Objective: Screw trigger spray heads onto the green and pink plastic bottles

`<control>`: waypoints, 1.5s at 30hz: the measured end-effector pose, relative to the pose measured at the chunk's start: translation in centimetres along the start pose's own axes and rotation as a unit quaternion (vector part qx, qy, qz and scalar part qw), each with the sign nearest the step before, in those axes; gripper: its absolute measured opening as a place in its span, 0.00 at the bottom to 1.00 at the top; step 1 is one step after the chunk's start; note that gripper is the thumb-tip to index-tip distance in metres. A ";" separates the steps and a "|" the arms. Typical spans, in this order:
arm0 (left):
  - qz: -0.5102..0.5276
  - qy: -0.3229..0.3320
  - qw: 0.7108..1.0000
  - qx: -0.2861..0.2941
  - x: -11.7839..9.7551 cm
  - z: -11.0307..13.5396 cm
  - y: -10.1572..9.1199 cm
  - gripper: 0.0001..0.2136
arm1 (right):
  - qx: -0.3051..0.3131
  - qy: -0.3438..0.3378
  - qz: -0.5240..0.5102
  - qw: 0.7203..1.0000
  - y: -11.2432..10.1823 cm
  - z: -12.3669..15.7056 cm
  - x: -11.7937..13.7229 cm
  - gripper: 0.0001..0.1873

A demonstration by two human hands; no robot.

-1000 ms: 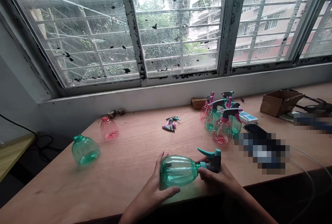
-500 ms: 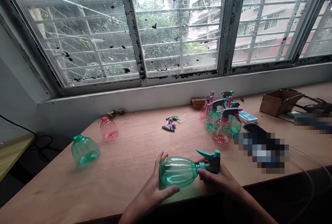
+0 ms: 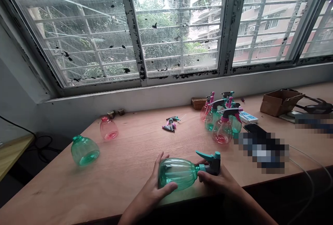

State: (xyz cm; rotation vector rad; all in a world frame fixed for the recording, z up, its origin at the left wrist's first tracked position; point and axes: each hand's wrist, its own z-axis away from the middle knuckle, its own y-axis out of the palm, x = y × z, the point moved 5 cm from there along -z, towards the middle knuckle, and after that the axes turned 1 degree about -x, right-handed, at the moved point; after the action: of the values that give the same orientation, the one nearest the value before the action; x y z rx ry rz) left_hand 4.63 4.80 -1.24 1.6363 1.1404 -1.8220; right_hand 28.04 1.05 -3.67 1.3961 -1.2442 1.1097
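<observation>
A clear green spray bottle (image 3: pixel 179 173) lies sideways in both hands over the table's front edge, its black and teal trigger head (image 3: pixel 213 164) pointing right. My left hand (image 3: pixel 158 180) wraps the bottle's base end, thumb in front and fingers behind. With my right hand (image 3: pixel 213 179) I grip the neck and spray head, thumb near the teal collar; some right fingers are hidden behind it. To the left stand a green bottle (image 3: pixel 85 152) and a pink bottle (image 3: pixel 108 129), both without heads. Loose spray heads (image 3: pixel 171 124) lie mid-table.
Several assembled spray bottles (image 3: pixel 222 131) cluster at the right, near a white power strip (image 3: pixel 248 117) and a dark phone (image 3: pixel 256 130). An open cardboard box (image 3: pixel 279 103) sits farther right. Windows (image 3: pixel 179 27) line the back; white cables (image 3: pixel 309 169) hang over the front edge.
The bottle in my hands has turned very slightly and shifted a little left. Both hands keep their grip; the other things stay put.
</observation>
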 end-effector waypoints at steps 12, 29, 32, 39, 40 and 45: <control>-0.010 -0.007 1.000 -0.006 -0.1 0.1 -0.2 0.40 | -0.004 0.009 0.008 1.000 0.0 -0.1 -0.2 0.23; 0.006 -0.007 1.000 -0.019 0.1 -0.1 -0.3 0.42 | -0.018 0.012 -0.007 1.000 0.2 0.1 0.1 0.24; -0.009 0.009 1.000 -0.007 -0.2 -0.1 0.1 0.50 | -0.035 0.000 -0.026 0.999 0.1 0.0 0.3 0.24; -0.023 0.017 1.000 0.009 -0.4 0.2 0.3 0.55 | -0.010 0.010 -0.030 0.999 0.2 0.0 0.0 0.23; -0.018 0.016 1.000 0.008 -0.6 0.3 0.2 0.52 | -0.005 0.007 -0.021 1.000 0.2 0.1 0.1 0.23; 0.001 -0.011 1.000 -0.005 -0.6 0.2 0.0 0.46 | -0.007 -0.002 0.006 1.000 0.1 0.1 0.2 0.22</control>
State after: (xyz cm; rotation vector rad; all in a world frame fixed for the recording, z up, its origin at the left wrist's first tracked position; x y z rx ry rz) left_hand 4.67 4.52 -0.70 1.6071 1.1364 -1.8267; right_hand 28.01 0.95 -3.48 1.3828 -1.2620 1.1038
